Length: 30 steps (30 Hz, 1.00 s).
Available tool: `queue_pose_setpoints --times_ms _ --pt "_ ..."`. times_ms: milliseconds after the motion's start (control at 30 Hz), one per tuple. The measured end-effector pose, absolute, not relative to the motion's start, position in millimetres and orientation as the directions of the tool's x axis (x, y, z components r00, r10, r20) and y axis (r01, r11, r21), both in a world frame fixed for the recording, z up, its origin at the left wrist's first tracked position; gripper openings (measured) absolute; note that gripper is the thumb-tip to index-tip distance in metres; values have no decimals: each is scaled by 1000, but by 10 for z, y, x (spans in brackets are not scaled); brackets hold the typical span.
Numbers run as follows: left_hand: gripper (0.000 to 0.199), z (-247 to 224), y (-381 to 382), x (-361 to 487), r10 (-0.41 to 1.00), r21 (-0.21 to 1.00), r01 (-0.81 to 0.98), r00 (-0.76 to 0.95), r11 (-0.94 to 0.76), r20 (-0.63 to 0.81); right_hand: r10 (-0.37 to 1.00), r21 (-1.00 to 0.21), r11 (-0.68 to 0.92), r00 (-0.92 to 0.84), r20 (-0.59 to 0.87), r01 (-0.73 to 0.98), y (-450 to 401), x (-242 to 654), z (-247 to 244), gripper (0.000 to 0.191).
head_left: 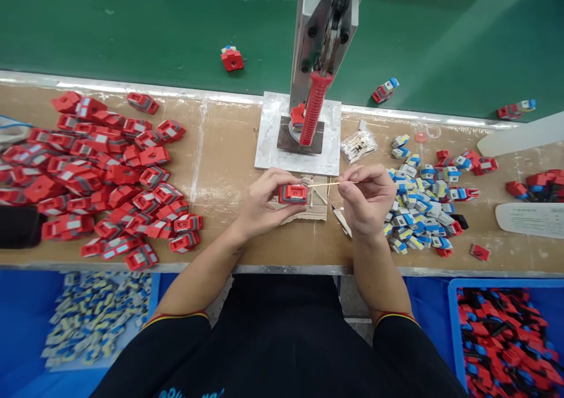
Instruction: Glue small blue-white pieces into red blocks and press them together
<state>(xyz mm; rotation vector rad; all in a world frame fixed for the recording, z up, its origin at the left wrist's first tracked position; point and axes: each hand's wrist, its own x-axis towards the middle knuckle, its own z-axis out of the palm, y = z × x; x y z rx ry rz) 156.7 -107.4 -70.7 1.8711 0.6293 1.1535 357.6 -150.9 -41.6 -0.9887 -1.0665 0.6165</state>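
Between the thumb and fingers of my left hand [267,201] is a red and grey plastic toy part [293,194]. My right hand [368,201] pinches a thin wooden stick [324,184], whose far end reaches the right side of the red part; whether it touches is too small to tell. Beneath the hands lies a piece of cardboard [317,213] with more thin sticks on it. A white pen-like tool [342,220] rests beside my right hand. Just ahead stands a hand press with a red lever handle [316,107], a red piece [298,116] sitting under it.
Red and grey parts [106,174] are heaped at the left, white, blue and yellow parts [416,204] at the right. A bag of cotton swabs [359,145] lies right of the press. Behind runs a green belt [176,27]. A blue bin [453,327] stands at lower right.
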Motion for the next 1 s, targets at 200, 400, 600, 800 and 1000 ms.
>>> queue_pose_setpoints --times_ms 200,400,600,800,1000 --pt "36 -697 -1079 1582 805 858 42 371 -513 463 848 -901 423 310 430 94 -1545 3456 -406 33" --pt "35 -687 -1102 1588 813 876 17 382 -482 440 878 -922 377 283 387 91 -1563 3418 -419 35" --pt "36 -679 -1112 1584 797 858 2 374 -513 475 882 -915 393 248 402 86 -1562 3413 -431 28" --pt "35 -694 -1118 1576 815 875 22 376 -484 442 874 -906 407 241 423 116 -1563 3415 -447 25" --pt "35 -684 -1106 1569 827 878 31 352 -478 438 855 -891 423 252 453 166 -1562 3456 -443 22"
